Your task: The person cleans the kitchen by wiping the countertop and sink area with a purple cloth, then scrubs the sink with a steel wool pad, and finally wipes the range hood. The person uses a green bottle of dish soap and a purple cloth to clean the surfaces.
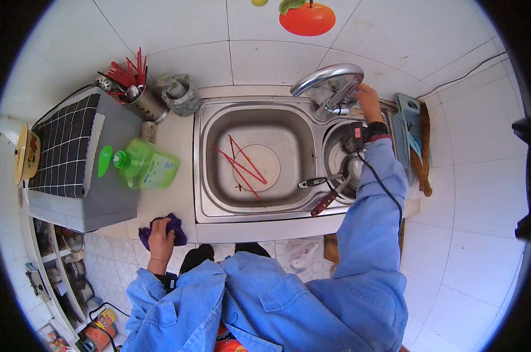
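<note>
My left hand rests on a crumpled purple cloth at the counter's front left edge, its fingers closed on it. My right hand reaches behind the chrome faucet, fingertips by its right side; what they touch is partly hidden. Red chopsticks and a pale round disc lie in the large basin of the steel sink. In the small round basin on the right are a pot or bowl and utensils, one with a dark red handle, another with a black and grey handle.
A green pump bottle lies left of the sink, beside a grey box-shaped appliance. Behind it stand a metal utensil holder and a stone mortar. A blue-grey board or rack leans at the right wall.
</note>
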Tool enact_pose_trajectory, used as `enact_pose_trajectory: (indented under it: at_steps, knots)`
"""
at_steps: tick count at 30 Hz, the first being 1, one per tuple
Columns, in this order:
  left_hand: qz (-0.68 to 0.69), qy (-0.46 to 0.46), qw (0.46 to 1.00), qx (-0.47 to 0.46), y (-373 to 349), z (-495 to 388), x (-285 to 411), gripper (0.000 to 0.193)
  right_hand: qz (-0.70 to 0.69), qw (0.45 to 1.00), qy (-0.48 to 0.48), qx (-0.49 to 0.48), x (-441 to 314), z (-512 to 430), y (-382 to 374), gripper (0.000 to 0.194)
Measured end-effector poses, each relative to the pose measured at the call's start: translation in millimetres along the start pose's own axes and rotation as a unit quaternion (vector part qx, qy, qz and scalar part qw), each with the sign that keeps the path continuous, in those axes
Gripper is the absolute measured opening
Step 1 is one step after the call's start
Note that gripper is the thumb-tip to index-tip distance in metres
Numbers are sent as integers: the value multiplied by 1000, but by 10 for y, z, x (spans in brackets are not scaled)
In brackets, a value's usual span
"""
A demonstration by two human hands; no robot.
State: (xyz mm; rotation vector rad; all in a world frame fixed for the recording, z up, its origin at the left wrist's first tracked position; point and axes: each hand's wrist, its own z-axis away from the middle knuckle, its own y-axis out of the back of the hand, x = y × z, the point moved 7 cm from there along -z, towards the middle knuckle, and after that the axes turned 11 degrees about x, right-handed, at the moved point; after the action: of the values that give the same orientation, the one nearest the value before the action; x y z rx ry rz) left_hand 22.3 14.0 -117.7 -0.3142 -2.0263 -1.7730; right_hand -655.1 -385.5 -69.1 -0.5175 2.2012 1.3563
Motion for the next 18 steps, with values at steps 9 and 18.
enact_pose_trajectory:
  at_steps: [9,18]
  knots:
    - [130,32,983,125,138,-181,-70,33,-422,878,-133,182,-220,-129,923,38]
    - [-202,19,977,-63,15,-402,355,57,-552,806,-73,200,-794,-258,1450,37]
